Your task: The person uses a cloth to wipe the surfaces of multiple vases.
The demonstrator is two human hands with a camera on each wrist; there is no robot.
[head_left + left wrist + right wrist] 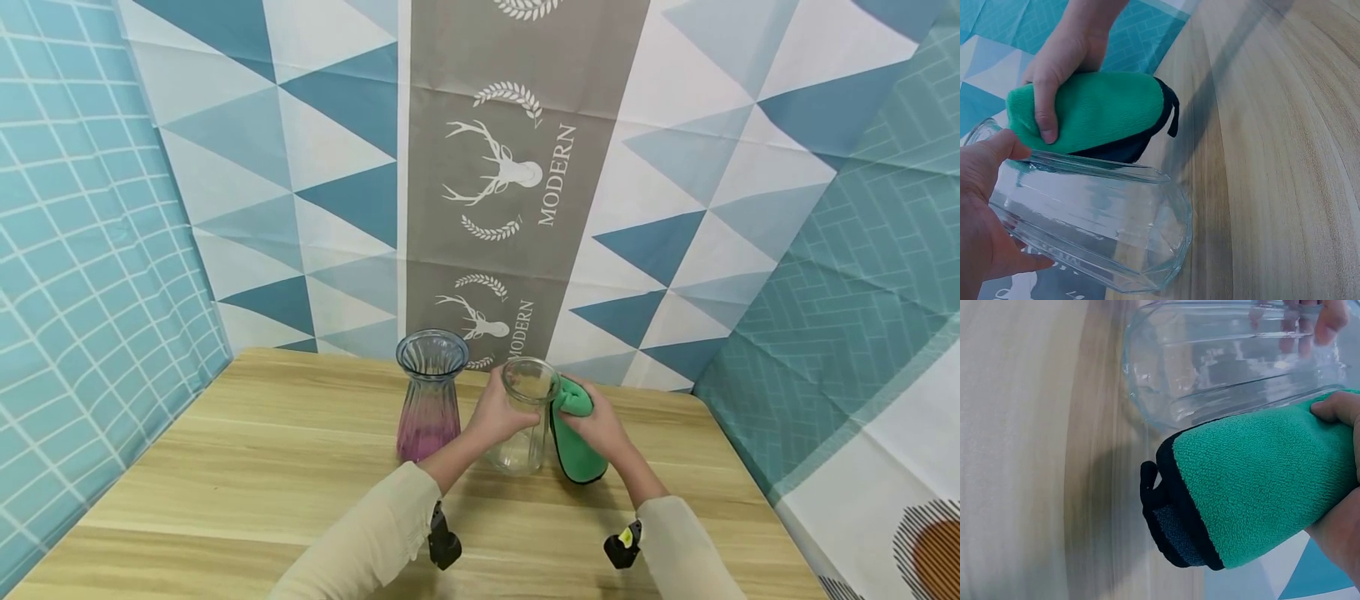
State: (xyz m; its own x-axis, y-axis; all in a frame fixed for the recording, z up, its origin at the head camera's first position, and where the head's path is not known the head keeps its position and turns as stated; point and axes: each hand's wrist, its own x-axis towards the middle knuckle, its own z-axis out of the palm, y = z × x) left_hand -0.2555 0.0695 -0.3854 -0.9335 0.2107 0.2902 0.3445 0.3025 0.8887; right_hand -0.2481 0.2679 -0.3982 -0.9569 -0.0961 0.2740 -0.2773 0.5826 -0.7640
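Note:
My left hand (497,417) grips a clear glass vase (519,454) near its top, fingers and thumb round the ribbed side. The vase stands close over the wooden table, its open rim facing up. In my right hand (600,423) is a folded green cleaning cloth (581,457) with black trim, pinched near its upper end and hanging down beside the vase. The left wrist view has the thumb pressed on the green cloth (1104,109), right at the side of the glass vase (1110,212). A small black loop sticks out from the trim of the cloth (1260,481) in the right wrist view.
A second glass vase (427,400), fluted, blue at the rim and pink at the base, stands just left of my left hand. The wooden table (247,467) ends at a patterned backdrop (337,208), with tiled-print sheets at both sides.

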